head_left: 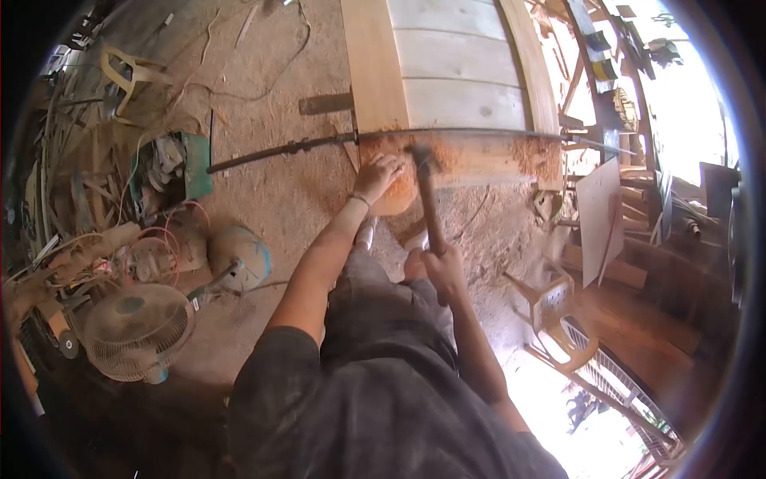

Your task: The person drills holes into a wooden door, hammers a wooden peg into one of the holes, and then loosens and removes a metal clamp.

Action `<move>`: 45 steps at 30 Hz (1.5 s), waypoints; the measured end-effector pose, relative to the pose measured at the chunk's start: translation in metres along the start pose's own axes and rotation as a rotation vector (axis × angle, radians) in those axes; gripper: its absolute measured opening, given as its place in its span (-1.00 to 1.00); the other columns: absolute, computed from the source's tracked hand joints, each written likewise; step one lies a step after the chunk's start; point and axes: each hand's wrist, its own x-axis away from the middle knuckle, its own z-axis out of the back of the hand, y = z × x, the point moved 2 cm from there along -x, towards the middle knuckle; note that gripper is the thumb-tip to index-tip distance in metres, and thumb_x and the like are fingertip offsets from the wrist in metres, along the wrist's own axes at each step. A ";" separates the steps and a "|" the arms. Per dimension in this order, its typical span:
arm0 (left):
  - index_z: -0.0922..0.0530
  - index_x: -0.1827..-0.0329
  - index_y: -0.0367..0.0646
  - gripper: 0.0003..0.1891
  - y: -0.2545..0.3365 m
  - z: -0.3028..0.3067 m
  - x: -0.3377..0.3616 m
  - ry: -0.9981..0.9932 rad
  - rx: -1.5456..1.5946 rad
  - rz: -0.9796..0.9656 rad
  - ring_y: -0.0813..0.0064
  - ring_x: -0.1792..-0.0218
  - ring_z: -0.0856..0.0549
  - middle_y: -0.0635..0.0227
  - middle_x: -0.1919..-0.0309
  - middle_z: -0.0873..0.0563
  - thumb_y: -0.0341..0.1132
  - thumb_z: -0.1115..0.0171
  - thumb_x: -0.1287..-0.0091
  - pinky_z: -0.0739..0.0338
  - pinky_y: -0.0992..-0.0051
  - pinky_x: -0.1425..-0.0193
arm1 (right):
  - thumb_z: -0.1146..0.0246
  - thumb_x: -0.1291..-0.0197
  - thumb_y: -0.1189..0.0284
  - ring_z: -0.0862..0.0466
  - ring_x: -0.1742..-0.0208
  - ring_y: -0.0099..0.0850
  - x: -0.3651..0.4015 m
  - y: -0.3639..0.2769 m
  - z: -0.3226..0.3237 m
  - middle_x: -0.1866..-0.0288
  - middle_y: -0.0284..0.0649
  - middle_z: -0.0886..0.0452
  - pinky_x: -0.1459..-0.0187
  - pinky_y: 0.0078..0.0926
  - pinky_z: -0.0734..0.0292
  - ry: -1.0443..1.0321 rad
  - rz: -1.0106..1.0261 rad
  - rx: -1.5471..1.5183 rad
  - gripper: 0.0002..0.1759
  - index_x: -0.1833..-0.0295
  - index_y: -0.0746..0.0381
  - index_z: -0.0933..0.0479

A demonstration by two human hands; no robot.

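At the near end of a framed wooden panel [455,60], the left hand [381,177] lies at the left corner of the end rail [483,166], its fingers bent and close together; whether they pinch anything is too small to tell. The right hand [444,270] has its fingers wrapped around the lower handle of a hammer [432,211]. The hammer's head is over the rail, just to the right of the left hand, though blur hides whether it touches the wood. Orange-brown shavings [531,152] litter the rail, and a long bar [279,150] crosses the panel beside it. A fan [140,331] stands well apart on the left.
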 end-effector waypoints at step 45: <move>-0.59 -0.14 -0.38 -0.13 -0.016 -0.076 0.145 -0.155 0.657 0.857 0.04 -0.05 -0.74 -0.08 -0.01 -0.75 0.22 -0.58 0.02 -0.61 0.25 -0.11 | -0.21 -0.12 0.43 -0.49 0.66 -0.47 0.014 -0.082 0.021 0.69 -0.27 -0.48 0.58 -0.41 -0.37 0.017 0.236 -0.269 -0.84 0.44 0.29 -0.51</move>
